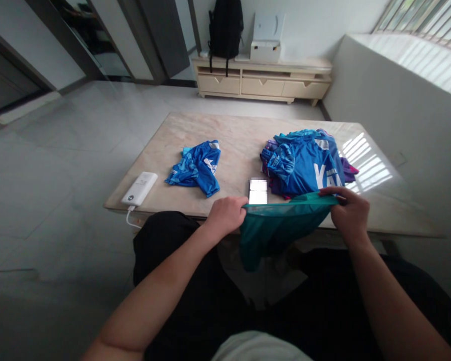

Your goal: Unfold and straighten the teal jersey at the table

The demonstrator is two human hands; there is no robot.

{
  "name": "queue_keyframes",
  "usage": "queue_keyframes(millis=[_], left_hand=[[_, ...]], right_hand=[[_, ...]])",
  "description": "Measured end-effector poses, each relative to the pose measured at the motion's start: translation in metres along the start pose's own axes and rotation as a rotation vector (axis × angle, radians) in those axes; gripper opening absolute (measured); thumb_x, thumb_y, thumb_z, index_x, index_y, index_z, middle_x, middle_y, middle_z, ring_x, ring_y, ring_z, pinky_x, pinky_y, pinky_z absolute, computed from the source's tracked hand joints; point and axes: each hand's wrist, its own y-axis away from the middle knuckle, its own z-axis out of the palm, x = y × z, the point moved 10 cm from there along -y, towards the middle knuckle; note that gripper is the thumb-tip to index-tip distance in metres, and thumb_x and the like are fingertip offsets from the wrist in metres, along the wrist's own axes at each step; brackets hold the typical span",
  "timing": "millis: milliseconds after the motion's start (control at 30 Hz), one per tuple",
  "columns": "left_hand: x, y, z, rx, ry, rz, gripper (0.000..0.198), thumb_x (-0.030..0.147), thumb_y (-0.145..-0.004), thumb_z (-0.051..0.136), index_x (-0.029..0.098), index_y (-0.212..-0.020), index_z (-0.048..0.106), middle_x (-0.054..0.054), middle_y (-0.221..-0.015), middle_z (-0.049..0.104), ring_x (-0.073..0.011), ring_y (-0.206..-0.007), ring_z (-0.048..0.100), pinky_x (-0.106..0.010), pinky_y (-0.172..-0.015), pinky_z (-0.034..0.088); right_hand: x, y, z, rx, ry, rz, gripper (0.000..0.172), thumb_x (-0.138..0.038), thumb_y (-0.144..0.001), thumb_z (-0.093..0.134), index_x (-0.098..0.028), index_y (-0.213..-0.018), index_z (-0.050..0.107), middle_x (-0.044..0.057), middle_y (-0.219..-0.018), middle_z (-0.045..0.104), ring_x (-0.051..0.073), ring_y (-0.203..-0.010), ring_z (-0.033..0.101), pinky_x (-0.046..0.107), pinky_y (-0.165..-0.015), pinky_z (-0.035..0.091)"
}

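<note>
A teal garment (281, 228) hangs stretched between my two hands at the table's near edge, its lower part drooping over my lap. My left hand (227, 216) is closed on its left corner. On the other side, my right hand (348, 213) pinches the right end of the same top edge. Just beyond the garment lies a pile of blue and purple jerseys (304, 160) with white lettering. To the left rests a single folded blue jersey (197, 166). Between them is a bright white rectangle (258, 192), blurred out, partly behind the garment.
The stone-topped table (240, 135) spans the view. At its left edge lies a white power bank (140, 188) with a cable trailing off. Against the far wall stands a low cabinet (263, 86) bearing a black backpack (226, 30) and a white box (266, 50).
</note>
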Motion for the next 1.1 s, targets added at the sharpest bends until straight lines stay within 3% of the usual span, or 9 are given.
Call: queue_keyframes(millis=[100, 233, 433, 533, 667, 800, 900, 1000, 1100], left_hand=[[-0.002, 0.001, -0.007, 0.071, 0.088, 0.050, 0.023, 0.013, -0.084, 0.051, 0.023, -0.092, 0.070, -0.006, -0.098, 0.073, -0.0262, -0.101, 0.067, -0.031, -0.079, 0.050], [-0.005, 0.011, 0.003, 0.032, 0.335, 0.040, 0.028, 0.009, -0.079, 0.051, 0.021, -0.096, 0.070, -0.004, -0.103, 0.074, -0.0221, -0.099, 0.067, -0.029, -0.083, 0.051], [-0.015, 0.015, 0.004, 0.100, 0.589, -0.014, 0.023, 0.010, -0.083, 0.050, 0.019, -0.092, 0.070, -0.002, -0.092, 0.074, -0.0179, -0.088, 0.069, -0.025, -0.077, 0.051], [-0.011, 0.013, -0.001, 0.150, 0.607, 0.012, 0.021, 0.010, -0.085, 0.051, 0.018, -0.087, 0.070, -0.003, -0.091, 0.073, -0.0178, -0.088, 0.068, -0.025, -0.080, 0.051], [-0.004, 0.014, -0.008, 0.184, 0.601, 0.065, 0.023, 0.007, -0.086, 0.050, 0.017, -0.087, 0.070, -0.004, -0.093, 0.073, -0.0178, -0.091, 0.068, -0.027, -0.087, 0.051], [-0.001, 0.015, 0.000, 0.038, 0.615, 0.106, 0.015, 0.021, -0.090, 0.062, 0.018, -0.102, 0.071, -0.005, -0.103, 0.072, -0.0189, -0.094, 0.067, -0.028, -0.085, 0.052], [0.000, 0.015, 0.008, -0.070, 0.615, 0.159, 0.032, 0.028, -0.081, 0.078, 0.018, -0.110, 0.069, -0.006, -0.109, 0.069, -0.0204, -0.097, 0.066, -0.027, -0.081, 0.053], [-0.003, 0.014, 0.011, -0.080, 0.563, 0.151, 0.025, 0.018, -0.080, 0.077, 0.016, -0.103, 0.070, -0.006, -0.103, 0.070, -0.0206, -0.095, 0.066, -0.027, -0.082, 0.051], [-0.001, 0.015, 0.018, -0.130, 0.573, 0.113, 0.015, 0.014, -0.083, 0.070, 0.017, -0.097, 0.073, -0.004, -0.098, 0.074, -0.0202, -0.094, 0.068, -0.027, -0.084, 0.050]], right_hand=[[0.011, -0.006, 0.007, -0.065, -0.145, 0.132, 0.034, -0.014, -0.065, 0.060, -0.023, -0.091, 0.080, 0.004, -0.089, 0.078, 0.021, -0.074, 0.069, 0.028, -0.059, 0.049], [0.028, -0.004, 0.035, -0.348, -0.251, 0.381, 0.040, -0.016, -0.064, 0.065, -0.021, -0.101, 0.079, 0.006, -0.090, 0.077, 0.015, -0.062, 0.061, 0.022, -0.045, 0.038], [0.025, 0.015, 0.062, -0.698, -0.352, 0.398, 0.038, -0.039, -0.075, 0.081, -0.019, -0.107, 0.078, 0.008, -0.101, 0.076, 0.021, -0.077, 0.073, 0.031, -0.068, 0.062], [0.029, 0.021, 0.064, -0.739, -0.331, 0.438, 0.046, -0.054, -0.070, 0.086, -0.017, -0.097, 0.078, 0.008, -0.089, 0.077, 0.025, -0.074, 0.076, 0.037, -0.073, 0.065], [0.021, 0.026, 0.066, -0.815, -0.310, 0.385, 0.047, -0.048, -0.068, 0.091, -0.019, -0.102, 0.078, 0.008, -0.093, 0.079, 0.027, -0.086, 0.077, 0.036, -0.079, 0.065], [0.010, 0.029, 0.057, -0.859, -0.386, 0.324, 0.059, -0.040, -0.070, 0.091, -0.023, -0.123, 0.073, 0.008, -0.109, 0.078, 0.028, -0.098, 0.075, 0.040, -0.089, 0.064], [0.006, 0.029, 0.050, -0.856, -0.452, 0.306, 0.059, -0.039, -0.072, 0.090, -0.023, -0.126, 0.072, 0.009, -0.113, 0.077, 0.029, -0.103, 0.075, 0.044, -0.096, 0.062], [0.009, 0.017, 0.040, -0.724, -0.430, 0.263, 0.044, -0.040, -0.070, 0.091, -0.022, -0.109, 0.079, 0.008, -0.099, 0.079, 0.027, -0.092, 0.077, 0.039, -0.089, 0.064], [0.011, 0.006, 0.031, -0.590, -0.339, 0.181, 0.035, -0.044, -0.068, 0.091, -0.020, -0.092, 0.080, 0.005, -0.078, 0.077, 0.019, -0.064, 0.072, 0.030, -0.063, 0.063]])
